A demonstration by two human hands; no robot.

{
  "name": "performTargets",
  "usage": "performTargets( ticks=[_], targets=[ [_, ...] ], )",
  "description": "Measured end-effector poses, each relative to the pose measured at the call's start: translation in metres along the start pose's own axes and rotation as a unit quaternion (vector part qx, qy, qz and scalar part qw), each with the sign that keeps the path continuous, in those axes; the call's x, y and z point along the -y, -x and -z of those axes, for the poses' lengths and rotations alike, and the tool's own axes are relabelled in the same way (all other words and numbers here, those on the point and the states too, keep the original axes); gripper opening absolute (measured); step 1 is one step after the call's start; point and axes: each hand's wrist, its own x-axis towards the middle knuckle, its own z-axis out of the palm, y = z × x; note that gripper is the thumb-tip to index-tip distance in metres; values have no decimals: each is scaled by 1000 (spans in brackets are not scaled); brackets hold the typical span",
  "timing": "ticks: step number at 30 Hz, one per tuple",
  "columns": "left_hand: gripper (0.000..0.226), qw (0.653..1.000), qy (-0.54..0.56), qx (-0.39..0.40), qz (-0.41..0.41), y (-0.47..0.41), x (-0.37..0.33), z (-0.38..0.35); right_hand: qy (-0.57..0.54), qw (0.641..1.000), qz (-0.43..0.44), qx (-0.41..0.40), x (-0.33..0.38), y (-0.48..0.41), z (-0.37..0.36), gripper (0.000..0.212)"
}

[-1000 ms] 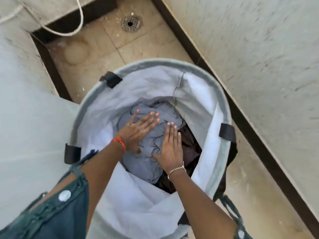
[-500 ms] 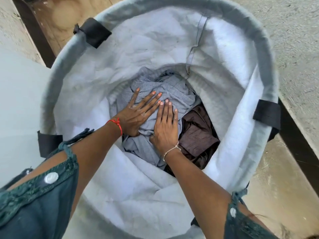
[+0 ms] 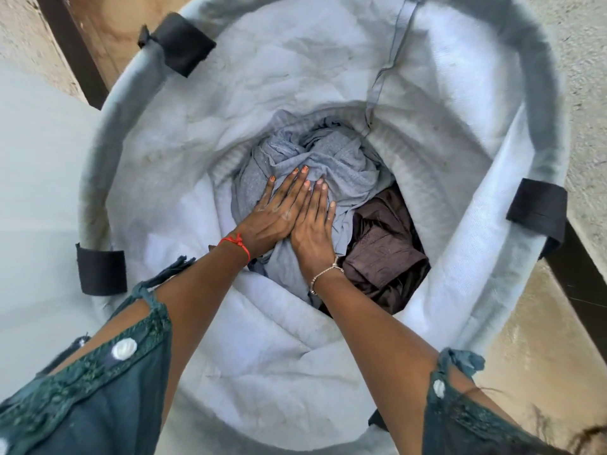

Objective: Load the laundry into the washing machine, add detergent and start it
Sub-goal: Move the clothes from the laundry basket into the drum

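Observation:
A round grey fabric laundry basket (image 3: 512,103) with a white lining fills the view. At its bottom lies a crumpled grey garment (image 3: 338,159) with a dark brown garment (image 3: 384,251) beside it on the right. My left hand (image 3: 276,215) and my right hand (image 3: 313,224) lie flat side by side on the grey garment, palms down, fingers together and stretched out. Neither hand has cloth gathered in its fingers.
Black strap loops (image 3: 179,44) sit on the basket rim at the upper left, left and right. A pale wall (image 3: 584,60) with a dark skirting (image 3: 581,284) runs along the right. Beige floor tiles (image 3: 108,24) show at the top left. A white surface (image 3: 36,192) stands at the left.
The camera has come down closer over the basket. Both hands have slid together deeper onto the grey garment and now touch side by side.

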Motion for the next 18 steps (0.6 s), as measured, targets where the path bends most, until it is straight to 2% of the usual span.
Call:
performTargets(
  ticks=[3,4,6,7,9,10,13,16,18],
  targets=[
    [50,1000,9,-23,15,1,-7,31,10,1000,13,-19,-1,6,25,50],
    [50,999,19,-19,23,3,-14,33,10,1000,12,3,-3,14,28,51],
    [49,998,41,-26,32,1,-18,75,26,999,21,-28,-3,18,69,53],
    [48,998,51,-16,40,5,-24,78,31,999,22,-14,-4,27,68,52],
    [48,995,80,-23,47,1,-25,129,40,999,23,-25,-4,29,121,52],
    [49,995,75,-12,59,4,-31,134,28,999,17,-8,-4,36,125,56],
    [52,993,90,-11,78,8,-36,207,13,1000,21,5,0,45,197,66],
    [53,991,99,-18,87,14,-41,265,12,999,46,-10,3,58,246,52],
    [51,990,100,-22,92,19,-45,305,42,997,65,-4,6,70,280,50]
  ],
)
